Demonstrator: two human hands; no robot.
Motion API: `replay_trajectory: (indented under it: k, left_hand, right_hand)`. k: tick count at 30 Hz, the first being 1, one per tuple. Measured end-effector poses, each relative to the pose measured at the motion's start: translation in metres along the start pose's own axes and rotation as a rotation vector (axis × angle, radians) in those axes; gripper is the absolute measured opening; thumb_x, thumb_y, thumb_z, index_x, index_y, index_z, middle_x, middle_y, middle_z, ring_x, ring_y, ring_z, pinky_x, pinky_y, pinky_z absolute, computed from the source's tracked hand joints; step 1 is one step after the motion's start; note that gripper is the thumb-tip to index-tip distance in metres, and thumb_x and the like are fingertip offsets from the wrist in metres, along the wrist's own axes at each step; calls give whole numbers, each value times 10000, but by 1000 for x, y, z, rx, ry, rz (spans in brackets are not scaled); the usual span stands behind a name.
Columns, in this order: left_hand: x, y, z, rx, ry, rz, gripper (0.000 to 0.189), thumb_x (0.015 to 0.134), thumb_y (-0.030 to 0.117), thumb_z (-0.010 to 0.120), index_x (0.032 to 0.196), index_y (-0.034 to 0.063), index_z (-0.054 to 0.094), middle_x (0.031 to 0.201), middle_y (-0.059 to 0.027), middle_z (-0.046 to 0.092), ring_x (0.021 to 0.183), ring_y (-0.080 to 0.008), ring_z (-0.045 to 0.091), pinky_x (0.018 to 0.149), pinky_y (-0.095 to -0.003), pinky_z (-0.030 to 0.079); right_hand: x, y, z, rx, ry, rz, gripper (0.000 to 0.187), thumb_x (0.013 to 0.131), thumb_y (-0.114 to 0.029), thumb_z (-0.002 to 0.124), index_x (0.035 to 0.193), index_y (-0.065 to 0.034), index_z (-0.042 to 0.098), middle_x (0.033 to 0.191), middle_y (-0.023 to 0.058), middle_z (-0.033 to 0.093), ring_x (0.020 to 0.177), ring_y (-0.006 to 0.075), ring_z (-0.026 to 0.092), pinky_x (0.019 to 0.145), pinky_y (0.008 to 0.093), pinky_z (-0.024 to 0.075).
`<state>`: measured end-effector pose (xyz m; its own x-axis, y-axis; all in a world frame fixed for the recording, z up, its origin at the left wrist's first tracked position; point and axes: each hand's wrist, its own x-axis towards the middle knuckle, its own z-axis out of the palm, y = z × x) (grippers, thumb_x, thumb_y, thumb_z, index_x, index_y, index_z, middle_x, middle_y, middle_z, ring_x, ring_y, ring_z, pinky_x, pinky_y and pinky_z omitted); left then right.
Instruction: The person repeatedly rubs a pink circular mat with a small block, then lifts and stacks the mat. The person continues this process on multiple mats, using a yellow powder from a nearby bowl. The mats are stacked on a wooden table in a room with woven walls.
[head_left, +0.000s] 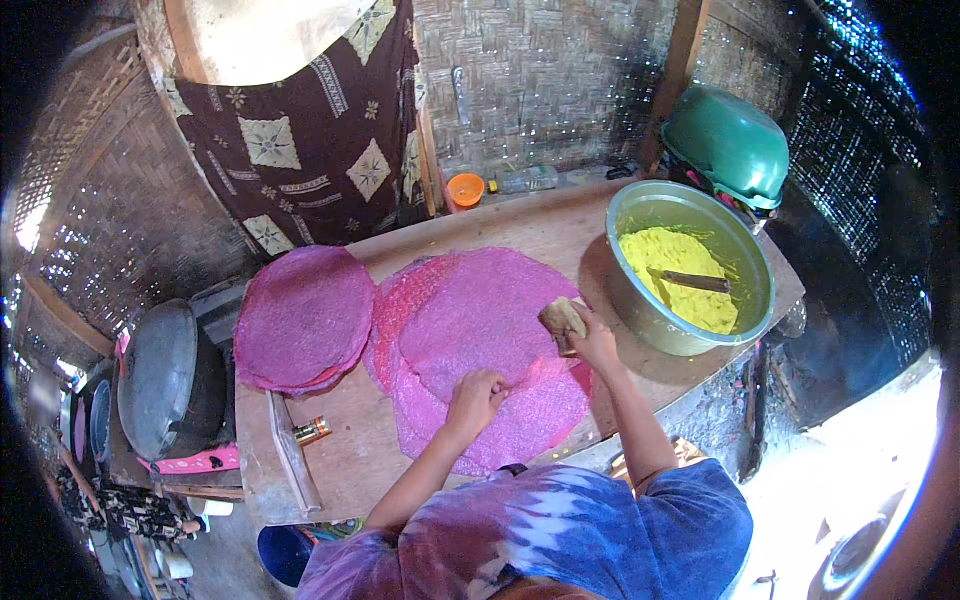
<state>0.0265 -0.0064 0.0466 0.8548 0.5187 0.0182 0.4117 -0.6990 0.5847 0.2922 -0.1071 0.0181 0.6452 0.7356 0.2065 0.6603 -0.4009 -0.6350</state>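
Observation:
Several thin round pink sheets (487, 300) overlap on a wooden table (352, 457) before me. My left hand (478, 401) rests on them, its fingers curled at the edge of an upper sheet. In my right hand (595, 337) is a brownish block-like object (562, 321), held over the right side of the sheets; its exact kind is unclear. Further left lies a neat stack of round purple-pink sheets (304, 315). On the right a large grey-green basin (686, 336) holds a yellow doughy mass (667, 251), with a dark flat-bladed tool (694, 281) lying on it.
A wooden bar (289, 454) and a small printed cylinder (311, 430) lie at the table's left. Beyond the far edge are an orange cup (465, 190) and a plastic bottle (525, 180). A green basin (727, 142) stands behind right; a large dark pot (161, 379) is left.

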Motion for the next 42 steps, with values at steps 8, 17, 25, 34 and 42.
replay_trajectory:
  k: [8,17,25,34,42]
  left_hand:
    - [-61,-21,58,-69,111,390,188,883,128,604,1026,39,690,1061,-127,693,1019,-300,657,891,-402,530]
    - [-79,-30,23,98,-96,168,228,873,95,565,1077,10,621,1198,-146,657,1139,-339,620,987,-426,495]
    - [-81,-18,21,119,91,299,319,910,79,502,1211,32,596,1344,-153,583,1282,-371,520,1087,-451,420]
    - [-89,-29,36,182,20,295,415,869,68,553,1282,78,593,1454,-116,496,1364,-351,436,1126,-468,364]
    - [-92,-32,38,-76,-139,384,457,847,16,512,1300,12,569,1402,-163,536,1337,-319,477,1139,-406,369]
  right_hand:
    - [-79,-23,-7,30,-123,-464,594,785,-149,665,1365,-166,536,1014,184,639,850,399,632,733,483,493]
    - [-89,-55,8,94,-297,-612,558,785,-194,696,1329,-175,570,1169,164,656,975,354,663,867,496,513]
    - [-38,-32,-6,-13,13,-231,555,778,-184,675,1324,-164,580,1118,177,654,950,384,653,899,525,474]
    - [-52,-13,-40,-452,78,-58,519,751,-189,723,1254,-122,617,1044,151,656,879,360,630,792,506,467]
    - [-60,-82,26,29,-310,-630,589,722,-107,687,1300,-151,587,1001,151,629,972,364,598,826,491,431]
